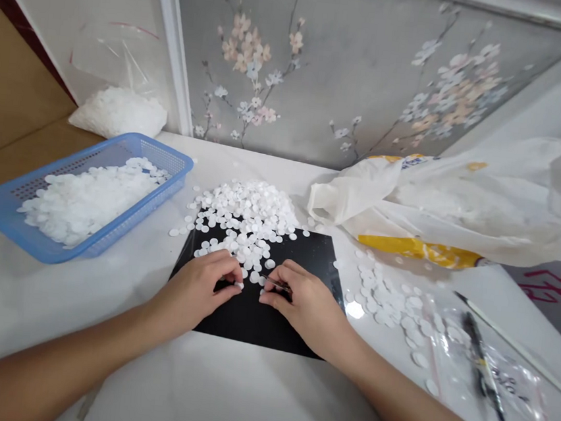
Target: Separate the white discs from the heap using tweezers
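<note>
Both grips pinch small white discs (246, 230) just below the pile.

One blue basket (7, 214); one black mat (250, 317); two hands (196, 288)

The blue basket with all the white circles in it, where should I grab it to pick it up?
Grab the blue basket by its rim on the two short ends, one hand each, fingers coming from outside. It is long, shallow and full of white discs, so an even lift probably avoids spills.
</note>
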Demonstrator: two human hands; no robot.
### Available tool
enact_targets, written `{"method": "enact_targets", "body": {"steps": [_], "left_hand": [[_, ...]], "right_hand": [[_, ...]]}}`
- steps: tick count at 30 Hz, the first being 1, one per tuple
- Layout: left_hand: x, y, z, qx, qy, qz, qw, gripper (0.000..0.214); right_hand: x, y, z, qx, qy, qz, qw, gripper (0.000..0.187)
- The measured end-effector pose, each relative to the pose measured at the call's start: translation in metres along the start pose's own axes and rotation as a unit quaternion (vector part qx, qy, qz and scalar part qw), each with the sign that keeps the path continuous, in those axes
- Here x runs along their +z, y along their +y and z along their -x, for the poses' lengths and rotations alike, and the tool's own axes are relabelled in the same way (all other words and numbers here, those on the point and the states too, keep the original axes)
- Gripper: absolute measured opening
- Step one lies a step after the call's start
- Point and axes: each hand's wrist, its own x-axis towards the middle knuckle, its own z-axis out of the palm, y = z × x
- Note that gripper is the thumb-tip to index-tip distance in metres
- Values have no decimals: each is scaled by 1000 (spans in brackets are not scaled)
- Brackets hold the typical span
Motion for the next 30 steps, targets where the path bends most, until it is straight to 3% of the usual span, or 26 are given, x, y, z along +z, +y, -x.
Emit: {"method": "enact_targets", "body": {"steps": [6, 11, 14, 16, 20, 24, 27, 30], "left_hand": [[-4, -2, -2, -7, -4, 37, 999, 11], [-1, -1, -2, 9, -25, 82, 996, 15], [1, -1, -2, 20, -11, 73, 997, 16], [1, -1, 0, 44, -1, 54, 998, 20], [2, 1, 4, 55, -5, -2, 998, 26], [5, 0, 6, 37, -15, -51, 998, 19], [7, -2, 5, 34, -16, -57, 998, 12], [6, -3, 3, 37, -14, -41, 998, 10]], "right_hand": [[-8, -6, -1, -1, -13, 1, 1000, 11], [-61, 23, 10, 41, -53, 95, 993, 12], [-91, 51, 24, 98, -42, 189, 976, 16], [-100, 57, 28, 122, -27, 229, 965, 16], [-82, 28, 19, 75, 20, 209, 975, 30], [-36, -7, -3, -32, 32, 76, 996, 13], [-9, -12, -12, -19, 22, 30, 999, 8], [0, -7, -12, -2, 25, 5, 1000, 3]]}}
